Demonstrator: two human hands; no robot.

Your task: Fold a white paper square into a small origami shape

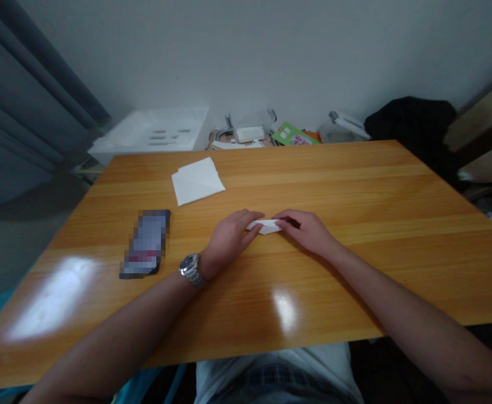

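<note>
A small folded white paper (266, 226) lies on the wooden table (355, 191) near its middle. My left hand (228, 240), with a metal watch at the wrist, pinches the paper's left end with curled fingers. My right hand (305, 229) presses on the paper's right end, fingers closed over it. Most of the paper is hidden under the fingers. A stack of white paper sheets (197, 180) rests farther back on the table, to the left of my hands.
A dark phone (145, 243) lies left of my left hand. Behind the table's far edge stand a white plastic bin (153, 134), cables, a green packet (293, 135) and a dark cloth heap (410, 123). A grey curtain hangs at left.
</note>
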